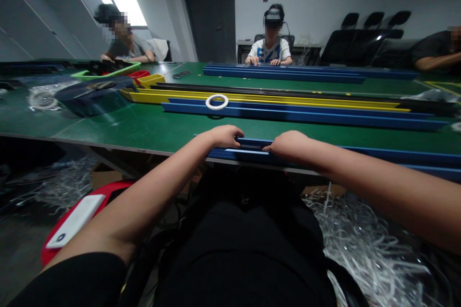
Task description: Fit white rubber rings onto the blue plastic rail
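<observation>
A long blue channel rail lies along the near edge of the table, in front of my body. My left hand is curled over it, thumb and fingers bent at its edge. My right hand is closed a short way to the right, its fingertips down at the channel; whatever they pinch is hidden. Between the hands a dark strip of the channel's inside shows, with a pale streak along its front lip. Beyond the hands, a white tape roll rests on another blue rail.
Yellow rails and black rails lie farther back. At left stand a large plastic-wrapped roll, a yellow bin and a green tray. Co-workers sit across the table. A red stool and shredded strips are below.
</observation>
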Demonstrator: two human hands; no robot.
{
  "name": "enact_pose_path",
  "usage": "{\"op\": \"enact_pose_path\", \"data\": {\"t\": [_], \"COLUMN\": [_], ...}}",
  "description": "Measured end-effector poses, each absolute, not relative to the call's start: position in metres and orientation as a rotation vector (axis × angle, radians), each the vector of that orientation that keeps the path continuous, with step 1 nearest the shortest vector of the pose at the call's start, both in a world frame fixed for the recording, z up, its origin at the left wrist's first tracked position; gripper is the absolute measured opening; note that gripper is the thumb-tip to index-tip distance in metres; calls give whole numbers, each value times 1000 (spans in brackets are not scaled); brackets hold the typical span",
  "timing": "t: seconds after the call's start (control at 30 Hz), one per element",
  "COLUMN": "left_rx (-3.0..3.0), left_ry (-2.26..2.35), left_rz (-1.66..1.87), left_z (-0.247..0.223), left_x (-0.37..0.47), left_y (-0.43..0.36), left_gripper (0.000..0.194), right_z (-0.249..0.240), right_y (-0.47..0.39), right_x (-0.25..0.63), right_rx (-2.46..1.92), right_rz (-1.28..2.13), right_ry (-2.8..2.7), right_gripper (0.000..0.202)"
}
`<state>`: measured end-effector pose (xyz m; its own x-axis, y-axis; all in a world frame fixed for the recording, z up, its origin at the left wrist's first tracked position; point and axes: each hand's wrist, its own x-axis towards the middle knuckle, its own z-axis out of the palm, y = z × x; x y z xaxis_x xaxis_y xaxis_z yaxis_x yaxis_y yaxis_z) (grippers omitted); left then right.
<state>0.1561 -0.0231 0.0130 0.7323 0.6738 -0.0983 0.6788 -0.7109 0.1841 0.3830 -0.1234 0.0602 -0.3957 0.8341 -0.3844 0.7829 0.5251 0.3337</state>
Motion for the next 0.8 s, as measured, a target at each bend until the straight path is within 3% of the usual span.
{"op": "enact_pose_path", "data": {"t": [0.8], "left_rx": [2770], "left_ry": [833], "left_rz": [-1], "left_z": [14], "left_x": [218], "left_y": [-26], "left_gripper": [37], "right_z": [66], "right_y": [-128], "right_x": [381], "right_rx": [1295], "right_rz": [103], "right_ry": [2292], "right_gripper": [43]}}
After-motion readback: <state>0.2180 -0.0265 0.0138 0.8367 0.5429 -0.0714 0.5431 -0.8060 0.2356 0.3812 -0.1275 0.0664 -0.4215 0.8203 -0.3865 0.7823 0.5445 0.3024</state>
